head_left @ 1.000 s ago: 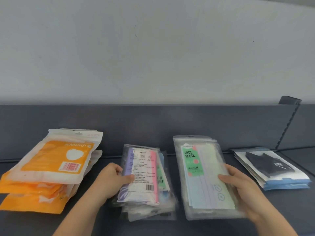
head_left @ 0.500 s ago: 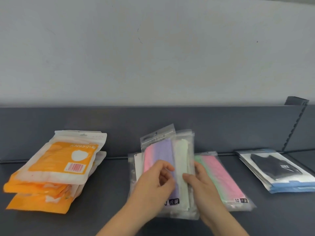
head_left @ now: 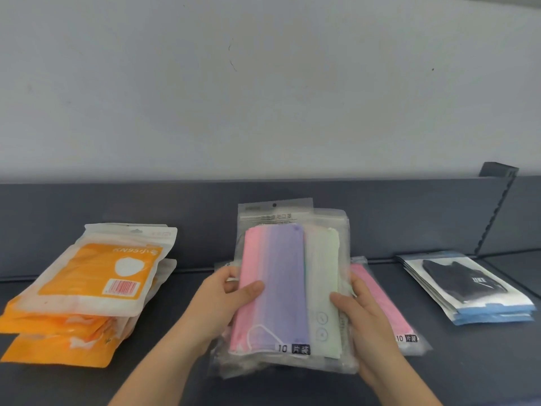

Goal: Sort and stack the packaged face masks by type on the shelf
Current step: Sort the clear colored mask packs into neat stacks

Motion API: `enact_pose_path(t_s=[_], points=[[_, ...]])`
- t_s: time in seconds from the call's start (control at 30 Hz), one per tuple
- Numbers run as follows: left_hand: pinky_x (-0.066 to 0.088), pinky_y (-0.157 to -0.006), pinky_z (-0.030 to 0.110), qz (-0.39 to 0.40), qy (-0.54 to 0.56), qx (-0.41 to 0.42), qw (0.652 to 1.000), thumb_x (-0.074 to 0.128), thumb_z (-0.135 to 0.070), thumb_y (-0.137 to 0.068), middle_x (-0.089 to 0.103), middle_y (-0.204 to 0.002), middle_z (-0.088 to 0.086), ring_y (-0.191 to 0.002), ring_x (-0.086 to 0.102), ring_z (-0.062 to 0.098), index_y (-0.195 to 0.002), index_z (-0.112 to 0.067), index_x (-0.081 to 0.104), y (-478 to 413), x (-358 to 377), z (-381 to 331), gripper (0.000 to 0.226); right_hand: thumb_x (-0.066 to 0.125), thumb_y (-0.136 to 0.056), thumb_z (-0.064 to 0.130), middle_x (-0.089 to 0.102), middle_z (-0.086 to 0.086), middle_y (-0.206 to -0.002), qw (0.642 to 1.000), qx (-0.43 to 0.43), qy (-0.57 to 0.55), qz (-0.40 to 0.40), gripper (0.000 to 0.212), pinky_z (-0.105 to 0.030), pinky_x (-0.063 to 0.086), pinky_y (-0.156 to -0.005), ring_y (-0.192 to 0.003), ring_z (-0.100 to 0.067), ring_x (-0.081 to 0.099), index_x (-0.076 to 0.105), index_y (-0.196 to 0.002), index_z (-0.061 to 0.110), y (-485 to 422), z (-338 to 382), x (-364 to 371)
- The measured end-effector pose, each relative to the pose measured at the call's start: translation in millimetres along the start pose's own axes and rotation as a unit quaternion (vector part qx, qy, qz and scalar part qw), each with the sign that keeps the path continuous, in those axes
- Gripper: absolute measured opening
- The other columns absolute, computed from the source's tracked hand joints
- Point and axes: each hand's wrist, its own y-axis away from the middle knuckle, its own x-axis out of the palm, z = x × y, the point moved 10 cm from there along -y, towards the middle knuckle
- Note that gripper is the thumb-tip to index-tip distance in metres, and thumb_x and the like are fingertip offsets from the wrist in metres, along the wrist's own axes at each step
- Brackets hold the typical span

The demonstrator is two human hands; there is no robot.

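- The left hand (head_left: 222, 306) grips the left edge of a bundle of clear mask packets (head_left: 281, 288), with its thumb curled over the pink-and-purple front packet
- The right hand (head_left: 366, 320) grips the bundle's right edge, thumb on a pale green packet behind the front one
- The bundle is tilted up over the middle of the dark grey shelf (head_left: 468, 373)
- Just right of it, partly behind the right hand, a pink packet (head_left: 389, 312) lies flat
- On the left is a stack of orange KN95 packets (head_left: 87, 288)
- On the right is a stack of black mask packets (head_left: 468, 285)
- Farther off stands the shelf's back panel (head_left: 117, 206)
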Motion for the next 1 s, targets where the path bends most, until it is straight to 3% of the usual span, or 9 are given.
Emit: enact_pose_path(t_s=[0.13, 0.23, 0.33, 0.43, 0.53, 0.6, 0.67, 0.77, 1.0], points=[[0.058, -0.08, 0.041, 0.001, 0.096, -0.027, 0.995, 0.073, -0.017, -0.086, 0.074, -0.106, 0.012, -0.091, 0.074, 0.028, -0.11, -0.007, 0.059, -2, -1, 8, 0.03, 0.049, -0.096, 0.003, 0.076, -0.004, -0.104, 1.0, 0.013, 0.001, -0.01, 0.036, -0.037, 0.054, -0.077, -0.092, -0.021, 0.073, 0.064, -0.117, 0.028, -2, -3, 2], [0.057, -0.088, 0.044, 0.022, 0.063, -0.021, 0.998, 0.068, -0.022, -0.09, 0.07, -0.112, 0.01, -0.097, 0.071, 0.027, -0.112, -0.012, 0.056, 3, 22, 9, 0.027, 0.05, -0.1, 0.026, 0.074, 0.011, -0.108, 0.999, 0.002, 0.045, 0.003, 0.024, -0.024, 0.052, -0.075, -0.094, -0.001, 0.07, 0.065, -0.118, 0.029, -1, -6, 16], [0.054, -0.091, 0.038, -0.031, -0.005, 0.033, 0.999, 0.068, -0.031, -0.09, 0.06, -0.119, -0.002, -0.1, 0.065, 0.014, -0.117, -0.025, 0.047, 5, 28, 1, 0.035, 0.065, -0.08, 0.059, 0.074, 0.007, -0.11, 0.999, 0.005, 0.033, 0.018, 0.052, -0.034, 0.053, -0.088, -0.099, -0.008, 0.071, 0.067, -0.119, 0.023, -2, -4, 23], [0.053, -0.086, 0.03, -0.051, 0.001, 0.079, 0.996, 0.072, -0.026, -0.087, 0.052, -0.12, -0.01, -0.099, 0.058, 0.002, -0.129, -0.037, 0.033, 8, 28, -12, 0.058, 0.071, -0.073, 0.031, 0.075, 0.0, -0.112, 0.998, 0.004, 0.012, 0.067, 0.053, -0.046, 0.052, -0.093, -0.103, -0.022, 0.071, 0.062, -0.124, 0.023, -5, 2, 24], [0.059, -0.084, 0.035, -0.027, 0.077, 0.134, 0.988, 0.08, -0.013, -0.08, 0.057, -0.121, -0.005, -0.1, 0.066, 0.01, -0.137, -0.031, 0.038, 10, 29, -24, 0.073, 0.083, -0.07, 0.023, 0.068, -0.011, -0.125, 0.991, -0.018, -0.03, 0.131, 0.062, -0.056, 0.046, -0.101, -0.114, -0.034, 0.065, 0.061, -0.127, 0.021, -8, 11, 31], [0.059, -0.087, 0.04, -0.005, 0.134, 0.189, 0.973, 0.081, -0.008, -0.072, 0.061, -0.123, -0.005, -0.106, 0.067, 0.014, -0.136, -0.025, 0.042, 12, 26, -38, 0.077, 0.087, -0.065, 0.029, 0.065, -0.009, -0.13, 0.986, -0.066, -0.021, 0.155, 0.072, -0.048, 0.05, -0.099, -0.12, -0.03, 0.062, 0.058, -0.13, 0.022, -7, 25, 39], [0.059, -0.085, 0.036, 0.002, 0.145, 0.257, 0.956, 0.079, -0.013, -0.066, 0.063, -0.118, -0.015, -0.109, 0.065, 0.014, -0.129, -0.025, 0.041, 16, 17, -57, 0.075, 0.078, -0.078, 0.016, 0.064, -0.003, -0.132, 0.981, -0.121, 0.01, 0.153, 0.064, -0.032, 0.053, -0.093, -0.122, -0.021, 0.061, 0.051, -0.136, 0.019, -9, 42, 47], [0.058, -0.079, 0.03, 0.008, 0.116, 0.324, 0.939, 0.076, -0.018, -0.07, 0.06, -0.114, -0.018, -0.111, 0.063, 0.013, -0.123, -0.034, 0.036, 17, 3, -74, 0.068, 0.062, -0.081, 0.005, 0.062, 0.001, -0.131, 0.971, -0.159, 0.053, 0.169, 0.063, -0.026, 0.053, -0.089, -0.12, -0.013, 0.06, 0.042, -0.139, 0.019, -12, 51, 64], [0.056, -0.092, 0.038, 0.027, 0.022, 0.222, 0.975, 0.077, -0.025, -0.068, 0.055, -0.105, -0.035, -0.11, 0.06, 0.003, -0.12, -0.041, 0.03, -8, 11, -15, 0.072, 0.062, -0.074, 0.007, 0.054, 0.003, -0.134, 0.977, -0.119, 0.105, 0.141, 0.077, -0.019, 0.053, -0.083, -0.114, -0.001, 0.06, 0.031, -0.14, 0.029, -24, 2, 69]])
